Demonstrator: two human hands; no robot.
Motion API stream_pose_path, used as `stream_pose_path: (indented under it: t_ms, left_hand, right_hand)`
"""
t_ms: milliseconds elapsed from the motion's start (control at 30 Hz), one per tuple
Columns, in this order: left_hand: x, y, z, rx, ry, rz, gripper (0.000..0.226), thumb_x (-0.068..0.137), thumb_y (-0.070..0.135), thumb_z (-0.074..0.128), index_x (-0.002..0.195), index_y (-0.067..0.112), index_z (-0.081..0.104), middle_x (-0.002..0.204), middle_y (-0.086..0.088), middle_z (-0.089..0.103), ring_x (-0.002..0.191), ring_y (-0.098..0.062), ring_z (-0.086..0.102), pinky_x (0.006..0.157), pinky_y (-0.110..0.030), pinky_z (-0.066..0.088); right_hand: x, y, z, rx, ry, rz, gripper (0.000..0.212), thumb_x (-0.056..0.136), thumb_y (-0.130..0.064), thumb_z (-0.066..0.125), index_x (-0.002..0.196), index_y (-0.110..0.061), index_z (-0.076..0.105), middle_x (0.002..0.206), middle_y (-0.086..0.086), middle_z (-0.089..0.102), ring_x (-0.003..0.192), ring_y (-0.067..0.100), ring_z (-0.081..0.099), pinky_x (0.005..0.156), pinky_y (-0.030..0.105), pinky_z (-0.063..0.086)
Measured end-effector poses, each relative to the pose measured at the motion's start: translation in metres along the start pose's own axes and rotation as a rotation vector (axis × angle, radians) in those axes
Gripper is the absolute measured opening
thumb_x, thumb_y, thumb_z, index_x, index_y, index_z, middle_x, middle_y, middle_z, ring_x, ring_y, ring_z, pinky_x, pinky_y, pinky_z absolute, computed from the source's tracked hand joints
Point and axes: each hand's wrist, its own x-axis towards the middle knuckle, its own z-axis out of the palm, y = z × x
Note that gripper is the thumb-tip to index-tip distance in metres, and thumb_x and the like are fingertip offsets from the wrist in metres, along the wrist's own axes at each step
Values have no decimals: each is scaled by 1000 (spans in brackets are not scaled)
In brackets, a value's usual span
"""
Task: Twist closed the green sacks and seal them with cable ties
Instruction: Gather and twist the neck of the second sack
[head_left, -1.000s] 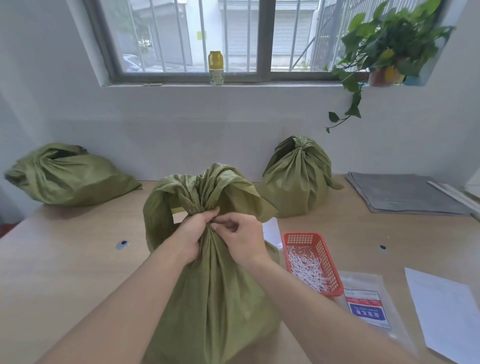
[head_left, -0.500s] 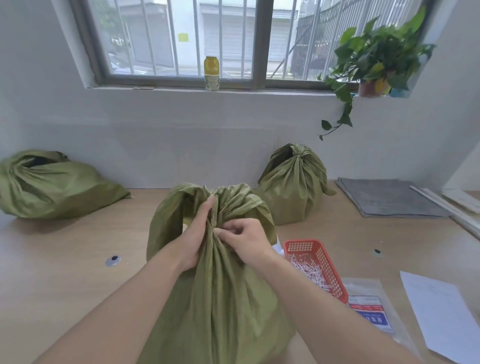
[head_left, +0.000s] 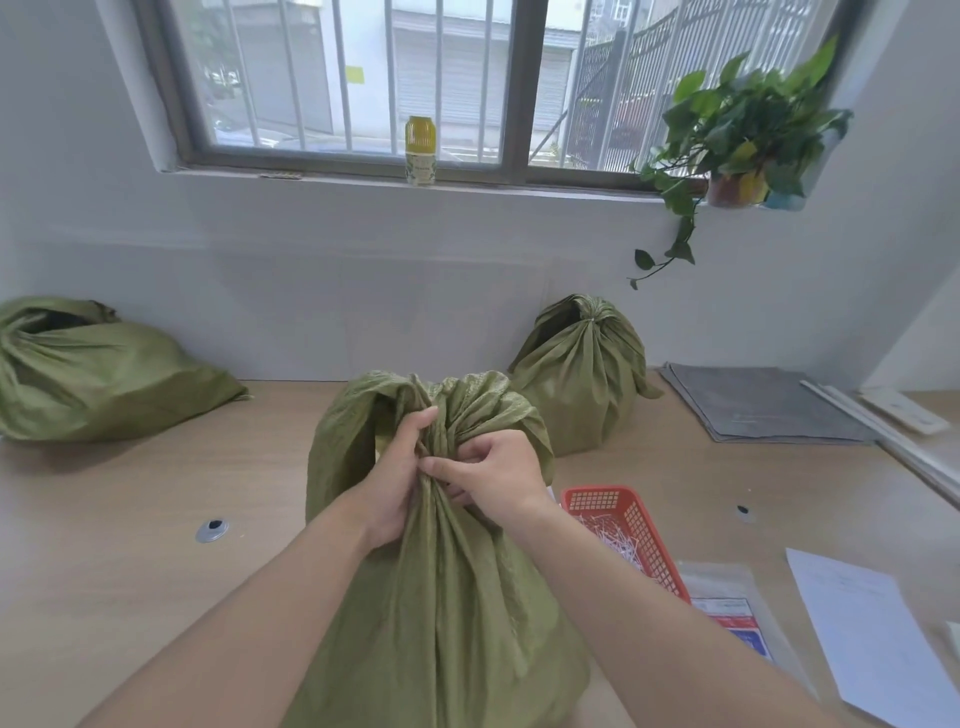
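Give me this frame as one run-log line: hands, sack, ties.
left hand: grips neck of front sack | right hand: pinches same neck | front sack: upright, gathered, no tie seen | cable ties: in red basket

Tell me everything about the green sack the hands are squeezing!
The front sack is made of olive-green woven material that looks crinkly and slightly shiny. It stands upright on the wooden table, full and rounded, with long folds running up to a bunched neck. Above the neck the loose mouth puffs out in two lobes. The left hand and right hand grip that neck from either side, so the neck itself is mostly hidden.
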Motion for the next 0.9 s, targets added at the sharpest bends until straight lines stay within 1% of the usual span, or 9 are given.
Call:
stream_pose_path:
  t_ms: [100,200,333,400,467,567,667,767,900]
  left_hand:
    - [4,-8,-1,-114,0,88,66,97,49,37,113,-2,75,113,-29,58,102,-37,52,85,-43,48]
    - [3,-18,4,-248,87,209,49,99,30,35,105,0,73,104,-24,67,90,-33,63,83,-42,52]
    - [14,-30,0,-218,449,305,20,99,13,58,101,-2,70,99,-24,74,77,-27,74,67,-33,61]
    - [20,-32,-6,-158,616,339,7,91,7,73,92,1,73,97,-25,75,76,-28,73,72,-37,62]
    - [21,-33,-11,-119,698,371,8,84,8,81,82,2,75,89,-21,77,76,-28,72,80,-42,63]
    - [16,-34,-15,142,780,520,9,81,8,84,74,10,78,77,-2,78,77,-20,73,82,-37,60]
    - [10,-36,-18,378,759,724,20,76,3,87,68,18,76,75,6,76,76,-9,73,79,-30,57]
    - [7,-37,-27,636,684,858,19,80,1,83,80,20,79,89,8,75,85,-5,72,79,-26,59]
    - [0,-35,-34,907,606,990,15,90,2,73,102,9,81,105,6,75,100,2,68,90,-15,52]
  right_hand:
    - [3,4,0,-95,62,4,40,75,-27,87,53,-8,60,50,1,63,49,12,61,56,33,56]
    - [9,9,2,-120,151,41,48,75,-26,81,42,-15,48,47,-1,57,46,12,44,49,26,38]
    - [15,13,7,-136,184,58,50,76,-31,80,44,-15,45,51,0,56,50,13,40,50,27,32]
    - [18,13,11,-128,189,69,47,77,-32,80,47,-15,48,54,4,58,52,13,40,52,29,33]
    - [21,13,14,-107,192,90,45,78,-35,80,51,-13,52,55,3,55,54,14,39,54,30,33]
    - [24,12,16,-80,198,96,44,78,-35,80,59,0,60,56,8,61,54,15,43,57,31,39]
    - [27,8,18,-122,215,75,37,79,-32,80,61,-2,67,63,10,71,53,14,48,61,33,50]
    - [29,2,17,-175,222,29,32,78,-30,81,66,-3,69,54,2,67,49,11,51,61,34,50]
    - [21,-2,15,-123,272,-129,27,79,-25,86,84,-20,60,63,-3,72,55,2,67,62,20,49]
